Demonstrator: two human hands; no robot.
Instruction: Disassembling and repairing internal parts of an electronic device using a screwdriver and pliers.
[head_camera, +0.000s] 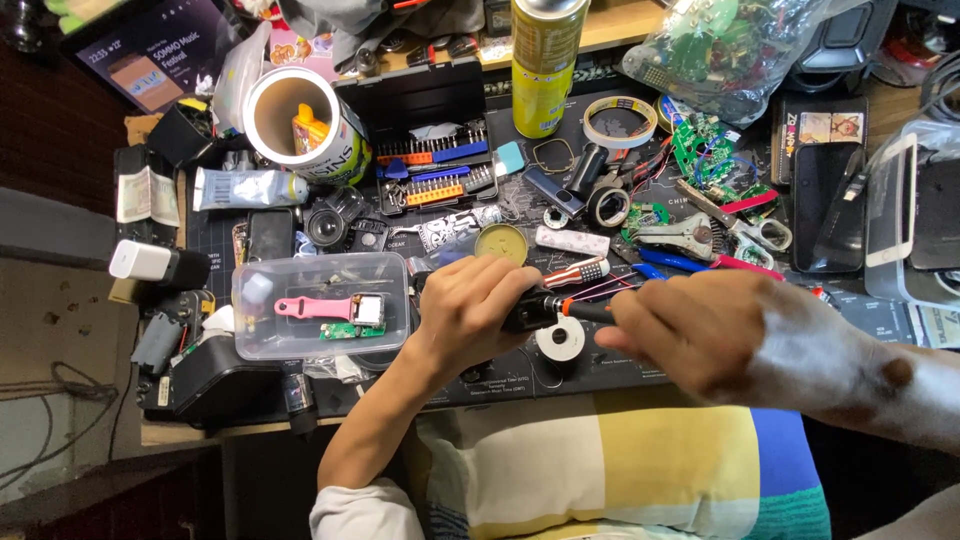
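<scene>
A dark work mat (640, 375) covers the cluttered bench, strewn with tools and parts; at its left sits a clear plastic box (322, 305) with a pink-handled tool and a small green circuit board inside, resting on a black case; behind it stands a cardboard tube (300, 118) lying open toward the camera, and a tall yellow spray can (545, 65) rises at the back edge; between them an open black bit case (430, 150) shows rows of orange and blue screwdriver bits; to the right lie a bag of green circuit boards (735, 45), a dark phone (828, 205) face up, pliers (690, 235) and a roll of tape (620, 120).

Near the middle of the mat, the left hand (470, 315) is curled in a closed fist around the thick black body of a pen-shaped tool (545, 308), gripping it from above; the right hand (700, 335) pinches the same tool's thinner end with an orange ring, fingertips drawn together just beside the left fist; the tool lies roughly level between the two hands, above a small spool of solder wire (560, 342); a round tin with a yellowish-green lid (500, 243) and a red-and-white striped screwdriver (577, 272) lie just behind the hands.
</scene>
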